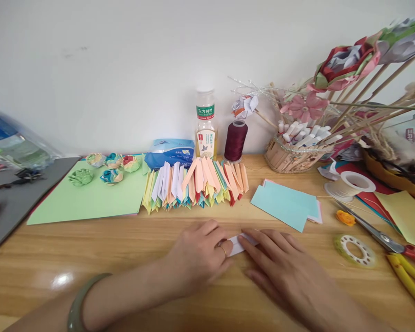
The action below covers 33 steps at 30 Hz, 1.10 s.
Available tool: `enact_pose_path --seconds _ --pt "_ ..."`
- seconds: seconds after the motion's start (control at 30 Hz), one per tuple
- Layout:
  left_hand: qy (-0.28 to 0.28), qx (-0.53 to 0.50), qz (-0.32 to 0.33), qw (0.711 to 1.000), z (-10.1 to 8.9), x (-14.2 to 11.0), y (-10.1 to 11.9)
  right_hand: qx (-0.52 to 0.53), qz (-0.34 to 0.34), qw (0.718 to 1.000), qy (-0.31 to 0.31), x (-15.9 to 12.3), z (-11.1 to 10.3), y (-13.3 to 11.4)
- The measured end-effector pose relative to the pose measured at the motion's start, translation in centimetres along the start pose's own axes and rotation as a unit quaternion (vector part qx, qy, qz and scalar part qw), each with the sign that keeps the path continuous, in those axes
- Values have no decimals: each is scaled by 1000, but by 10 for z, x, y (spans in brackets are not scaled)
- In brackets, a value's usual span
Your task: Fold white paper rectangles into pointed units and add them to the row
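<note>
A small strip of folded white paper (238,245) lies on the wooden table between my two hands. My left hand (204,253) has its fingers curled over the strip's left end, gripping it. My right hand (280,263) lies with fingers stretched out, the fingertips pressing on the strip's right end and the thumb apart from it. Part of the paper is hidden under the fingers of both hands. Beyond the hands stands a row of folded coloured paper pieces (197,184). Light blue paper sheets (285,203) lie past my right hand.
Paper flowers (112,176) sit on green paper (90,203) at left. A tissue pack (169,153), a bottle (206,124) and a thread spool (235,140) stand behind. At right are a pen basket (297,154), white spool (352,184), tape roll (355,251) and scissors (383,240).
</note>
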<state>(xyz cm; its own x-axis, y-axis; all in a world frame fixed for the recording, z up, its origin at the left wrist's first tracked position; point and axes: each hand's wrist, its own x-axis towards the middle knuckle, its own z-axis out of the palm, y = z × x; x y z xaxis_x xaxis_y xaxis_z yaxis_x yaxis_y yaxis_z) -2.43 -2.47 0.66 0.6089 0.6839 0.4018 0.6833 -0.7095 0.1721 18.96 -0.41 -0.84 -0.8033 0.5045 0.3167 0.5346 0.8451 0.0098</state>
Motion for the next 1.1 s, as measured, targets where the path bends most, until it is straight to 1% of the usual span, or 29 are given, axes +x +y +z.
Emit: enact_pose_path --seconds 0.07,0.17,0.23,0.3,0.37,0.43,0.5,0.53,0.63,0.8,0.87,0.97,1.1 --pt "-7 5 -3 1000 2 -1 0 25 7 1000 8 0 -1 0" --pt "9 -12 -6 1000 5 -6 -3 75 8 997 4 1 -3 8" --pt "20 -42 -29 998 7 -8 -5 111 16 994 1 2 -4 13" --pt "21 -80 -75 994 7 -8 -5 145 35 989 1 5 -4 16" --pt "1 -115 -139 984 5 -7 -4 175 59 983 -3 8 -3 18" --pt "-37 -139 -203 969 3 -5 -2 198 78 977 -15 11 -2 19" --pt "-77 -141 -245 956 1 -2 1 206 97 974 -25 13 -1 19" --pt "-92 -133 -255 953 0 -1 2 204 105 973 -28 14 0 19" --pt "-121 -92 -256 955 -1 1 6 188 124 973 -41 17 0 18" --pt "-146 -10 -242 959 2 3 6 178 144 971 -63 22 -3 15" --pt "-144 22 -236 961 4 3 6 184 146 970 -66 23 -3 16" --pt "-136 48 -224 964 7 2 4 187 132 971 -68 23 -3 20" --pt "-115 20 -219 969 9 -2 1 188 125 971 -84 20 -5 25"
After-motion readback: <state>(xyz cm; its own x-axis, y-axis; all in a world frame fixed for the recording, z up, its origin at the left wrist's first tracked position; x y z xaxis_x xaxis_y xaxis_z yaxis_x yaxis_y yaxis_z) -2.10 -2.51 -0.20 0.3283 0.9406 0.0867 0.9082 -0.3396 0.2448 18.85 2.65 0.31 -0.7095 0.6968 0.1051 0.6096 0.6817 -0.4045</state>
